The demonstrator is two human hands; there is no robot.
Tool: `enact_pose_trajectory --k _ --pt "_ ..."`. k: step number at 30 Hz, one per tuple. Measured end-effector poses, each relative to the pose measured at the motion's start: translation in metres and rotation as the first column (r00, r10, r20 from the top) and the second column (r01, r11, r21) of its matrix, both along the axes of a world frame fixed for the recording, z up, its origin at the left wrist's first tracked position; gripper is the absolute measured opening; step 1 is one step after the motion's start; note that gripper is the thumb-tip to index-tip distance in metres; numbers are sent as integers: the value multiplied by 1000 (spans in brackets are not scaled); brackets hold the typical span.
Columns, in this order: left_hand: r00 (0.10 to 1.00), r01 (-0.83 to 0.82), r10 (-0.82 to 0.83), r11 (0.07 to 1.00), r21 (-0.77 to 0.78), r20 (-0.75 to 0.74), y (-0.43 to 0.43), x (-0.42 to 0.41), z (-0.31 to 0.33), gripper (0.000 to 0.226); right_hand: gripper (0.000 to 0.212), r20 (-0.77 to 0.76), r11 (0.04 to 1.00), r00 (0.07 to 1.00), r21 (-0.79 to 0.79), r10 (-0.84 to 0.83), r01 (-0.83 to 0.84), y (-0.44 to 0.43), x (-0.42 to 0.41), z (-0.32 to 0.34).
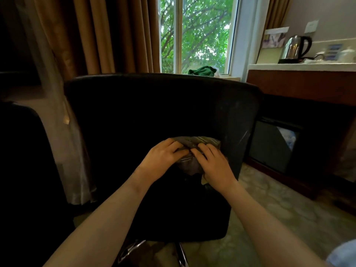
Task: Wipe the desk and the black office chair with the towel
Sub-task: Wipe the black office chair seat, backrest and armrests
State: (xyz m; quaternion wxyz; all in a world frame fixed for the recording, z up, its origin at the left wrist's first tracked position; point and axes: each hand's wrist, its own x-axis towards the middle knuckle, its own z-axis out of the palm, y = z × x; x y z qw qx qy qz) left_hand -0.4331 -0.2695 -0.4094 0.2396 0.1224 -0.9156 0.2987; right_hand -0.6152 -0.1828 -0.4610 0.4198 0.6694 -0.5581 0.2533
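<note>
The black office chair point(146, 112) fills the middle of the view, its backrest facing me. A bunched grey towel point(194, 144) lies against the lower backrest, near the seat. My left hand point(163, 157) rests on the towel's left part with its fingers laid over the cloth. My right hand point(213, 162) presses on the towel's right part, fingers spread and fairly straight. The two hands' fingertips meet on the towel. The desk point(300, 83) with a pale top and brown front stands at the right.
On the desk stand a steel kettle point(294, 48), cups and a card. A dark mini-fridge point(273, 145) sits under it. Brown curtains point(100, 35) hang left of the window; a green cloth point(202, 71) lies on the sill. Another dark seat point(23, 160) is at the left.
</note>
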Motion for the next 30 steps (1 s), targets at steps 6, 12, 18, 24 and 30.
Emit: enact_pose_trajectory --k 6,12,18,24,30 --pt "927 -117 116 993 -19 356 16 -6 -15 45 80 -17 951 1000 308 0 5 14 3 -22" --pt "979 94 -58 979 -182 195 38 -30 57 37 58 -58 997 996 27 -66 68 55 -22 45" --pt "981 190 -191 906 -379 34 75 -83 135 25 81 -22 962 966 -93 -259 256 93 -64 120" --pt "978 203 -204 920 -335 32 65 -101 123 22 55 105 972 971 -75 -216 224 71 -75 99" --pt "989 146 -139 953 -265 44 43 -101 65 28 51 285 980 951 -117 -121 160 38 -63 27"
